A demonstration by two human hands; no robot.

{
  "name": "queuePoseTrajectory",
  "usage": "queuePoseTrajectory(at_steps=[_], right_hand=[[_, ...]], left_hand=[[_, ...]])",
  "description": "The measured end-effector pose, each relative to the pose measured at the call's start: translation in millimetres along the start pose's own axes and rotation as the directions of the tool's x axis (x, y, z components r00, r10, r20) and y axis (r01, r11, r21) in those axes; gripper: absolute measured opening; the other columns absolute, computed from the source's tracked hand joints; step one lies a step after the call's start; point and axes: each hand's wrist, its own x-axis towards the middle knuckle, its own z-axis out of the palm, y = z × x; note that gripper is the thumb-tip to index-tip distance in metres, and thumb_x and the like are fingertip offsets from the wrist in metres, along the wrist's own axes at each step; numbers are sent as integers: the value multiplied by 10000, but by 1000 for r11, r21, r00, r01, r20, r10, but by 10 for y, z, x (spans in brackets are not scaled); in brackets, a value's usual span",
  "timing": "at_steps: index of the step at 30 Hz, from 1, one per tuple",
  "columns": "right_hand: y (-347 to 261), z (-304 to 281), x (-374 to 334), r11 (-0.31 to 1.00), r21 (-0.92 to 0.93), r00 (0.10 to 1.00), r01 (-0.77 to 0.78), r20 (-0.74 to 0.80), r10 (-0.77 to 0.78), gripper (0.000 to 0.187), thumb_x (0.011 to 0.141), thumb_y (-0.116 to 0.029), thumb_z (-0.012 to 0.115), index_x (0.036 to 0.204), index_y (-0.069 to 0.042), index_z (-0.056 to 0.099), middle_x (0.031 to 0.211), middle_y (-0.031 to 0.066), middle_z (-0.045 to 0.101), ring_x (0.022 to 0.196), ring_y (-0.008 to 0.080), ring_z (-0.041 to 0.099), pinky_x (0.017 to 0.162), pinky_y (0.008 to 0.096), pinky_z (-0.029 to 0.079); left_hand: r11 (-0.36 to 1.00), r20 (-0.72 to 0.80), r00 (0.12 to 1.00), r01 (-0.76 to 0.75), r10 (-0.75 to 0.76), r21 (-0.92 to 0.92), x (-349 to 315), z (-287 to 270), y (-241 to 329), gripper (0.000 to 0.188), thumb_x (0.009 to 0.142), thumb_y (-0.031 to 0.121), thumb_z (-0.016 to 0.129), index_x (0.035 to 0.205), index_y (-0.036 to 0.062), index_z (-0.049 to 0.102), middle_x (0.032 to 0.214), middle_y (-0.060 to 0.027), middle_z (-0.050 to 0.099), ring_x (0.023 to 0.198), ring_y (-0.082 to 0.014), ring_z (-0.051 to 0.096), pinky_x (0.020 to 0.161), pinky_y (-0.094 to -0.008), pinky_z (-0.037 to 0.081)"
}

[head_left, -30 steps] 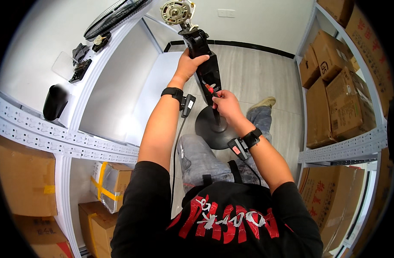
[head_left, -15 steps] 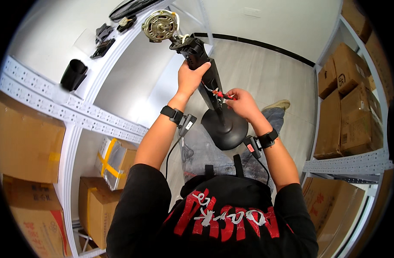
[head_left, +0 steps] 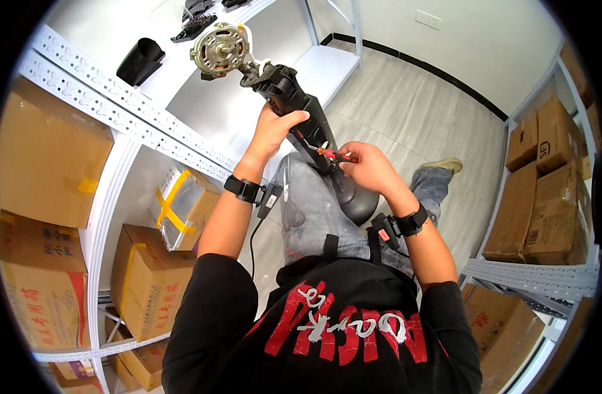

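A white wall (head_left: 488, 43) is rising beyond the pale grey floor (head_left: 396, 98), a black skirting (head_left: 432, 71) running between them and a white plate (head_left: 428, 20), perhaps a socket, sitting high. Metal left shelves (head_left: 110, 197) and right shelves (head_left: 531, 276) are holding brown cartons (head_left: 51, 144). Bright light is filling the room.

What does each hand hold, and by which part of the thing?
Left hand: the black stand, by its upper part, below the motor. Right hand: a red tool, apparently by its handle's rear end.
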Motion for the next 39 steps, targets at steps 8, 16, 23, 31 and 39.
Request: queuePoseTrajectory(at_steps=[8,16,23,31,39], right_hand=[[-12,-70,-294,997,23,985,-77,-151,80,266,848,-54,702,1103,21,677,846,93,708,775,181,675,736,322,524],[-315,-183,-451,972,-233,968,-23,-247,-37,253,814,-79,707,1055,1,704,845,173,693,771,283,675,733,368,522],[-599,-43,-306,937,-348,986,-42,-165,-17,253,785,-79,702,1027,-8,724,927,196,708,886,371,684,785,407,536],[-721,317,-97,981,-182,988,68,-121,-91,222,795,-99,668,1000,-14,660,817,207,669,775,356,675,717,420,534],[-494,315,-56,936,340,989,-87,144,40,68,883,-21,638,949,-10,646,788,3,641,642,60,583,559,239,468]], left_hand=[[992,-36,994,-105,102,-68,149,337,-118,245,742,61,765,953,25,644,863,-16,654,759,-122,616,669,-284,514],[947,-47,986,-165,159,-274,30,366,15,443,766,-5,744,1194,-42,635,1078,-99,696,958,-180,669,888,-318,537],[929,-153,977,-188,146,-319,-225,36,-166,409,811,-33,636,1216,-12,585,1263,-145,624,1084,-205,632,972,-346,513],[918,-301,945,-228,129,-324,-634,-428,-243,445,795,-56,643,1227,11,560,1216,-96,613,1090,-174,603,973,-334,494],[920,-392,913,-246,114,-306,-1121,-461,-338,501,779,-39,647,1258,33,519,1329,-122,525,1179,-209,554,1042,-367,449]])
